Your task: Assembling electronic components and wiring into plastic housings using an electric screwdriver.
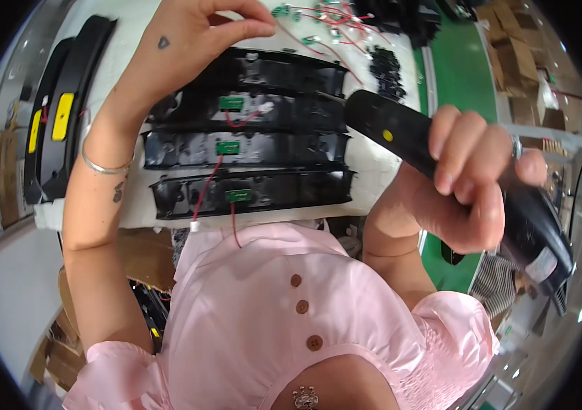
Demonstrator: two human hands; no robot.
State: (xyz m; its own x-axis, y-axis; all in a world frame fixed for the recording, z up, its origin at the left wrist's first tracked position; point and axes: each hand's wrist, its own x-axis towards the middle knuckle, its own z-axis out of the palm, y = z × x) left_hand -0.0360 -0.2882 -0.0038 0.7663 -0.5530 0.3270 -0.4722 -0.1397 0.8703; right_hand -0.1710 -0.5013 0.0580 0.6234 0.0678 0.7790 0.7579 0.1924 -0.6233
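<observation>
My right hand (465,171) is wrapped round a black electric screwdriver (390,126) marked with a yellow dot. Its slim tip points left, over the right part of the upper black strips. At the top of the table, my left hand (212,34) pinches thumb and forefinger together beside the small wired boards (311,39). A thin red wire shows right by those fingertips, but what they hold cannot be made out. Several long black plastic strips (305,149) lie in rows before me. Green circuit boards (228,148) with red wires sit in three of them.
Two black housings with yellow patches (63,116) lie at the table's left. Small black parts (387,72) are heaped at the upper right, near tangled red wires (346,14). Beyond the white table runs a green surface (465,75). Cardboard boxes (513,61) stand farther right.
</observation>
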